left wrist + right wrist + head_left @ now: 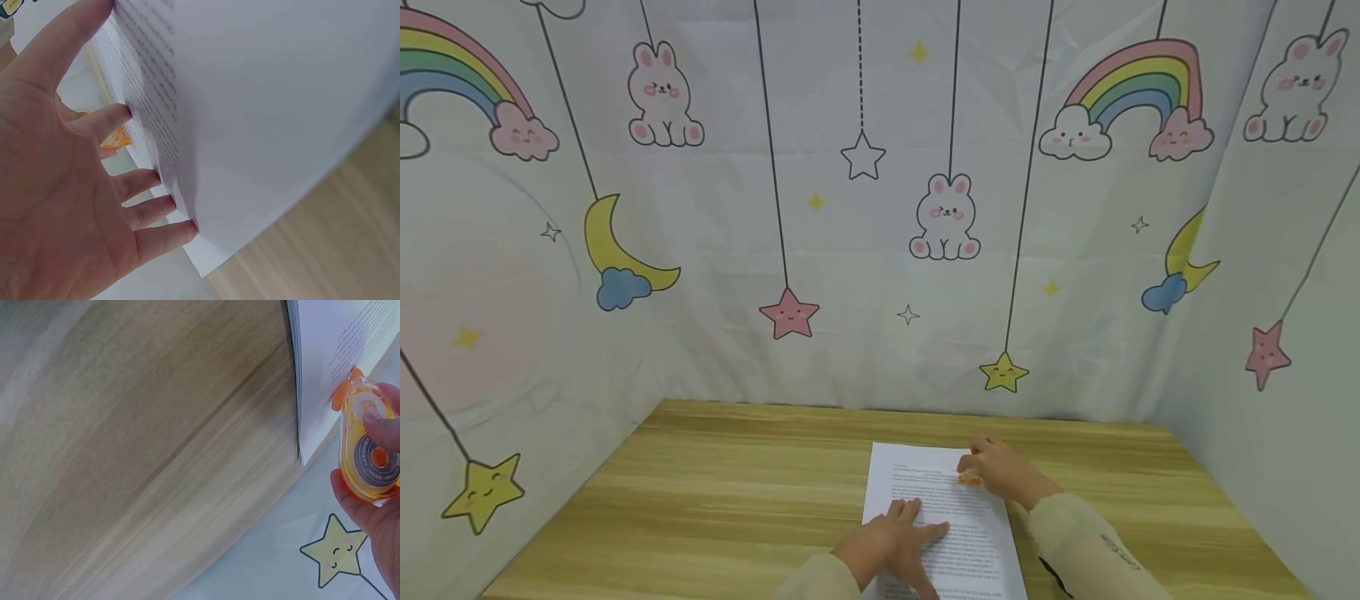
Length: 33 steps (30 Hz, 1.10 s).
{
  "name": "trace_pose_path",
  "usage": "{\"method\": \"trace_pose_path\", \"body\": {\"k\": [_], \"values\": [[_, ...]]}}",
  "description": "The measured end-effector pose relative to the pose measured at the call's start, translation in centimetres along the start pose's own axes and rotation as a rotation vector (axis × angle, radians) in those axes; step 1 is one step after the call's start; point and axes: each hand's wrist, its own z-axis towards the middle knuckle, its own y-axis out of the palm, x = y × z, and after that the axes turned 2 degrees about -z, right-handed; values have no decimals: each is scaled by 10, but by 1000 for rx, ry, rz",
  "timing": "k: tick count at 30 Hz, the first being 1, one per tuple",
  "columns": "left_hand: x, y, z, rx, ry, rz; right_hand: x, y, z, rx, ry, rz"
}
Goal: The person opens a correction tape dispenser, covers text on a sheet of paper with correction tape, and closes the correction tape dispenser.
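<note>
Tape dispenser is at the paper's upper-R text, gripped in my R hand's fingers, long axis tip-first to paper, w/ my L hand farther, fingers spread on paper's lower-L.

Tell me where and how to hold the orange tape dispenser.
Pinch the orange tape dispenser by the broad faces of its rounded body, thumb on the labelled one, probably best coming from the wide end, as the right hand does: the narrow orange tip points toward the paper and should stay free.
</note>
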Motion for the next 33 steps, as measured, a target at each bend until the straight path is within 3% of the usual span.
{"method": "trace_pose_path", "body": {"k": [12, 24, 33], "values": [[-2, 1, 0, -10, 11, -2, 5, 1, 1, 96, -41, 97], [0, -1, -1, -10, 15, 4, 2, 2, 0, 35, 25, 108], [-2, 1, 1, -11, 19, -17, 0, -2, 0, 41, 12, 105]]}}
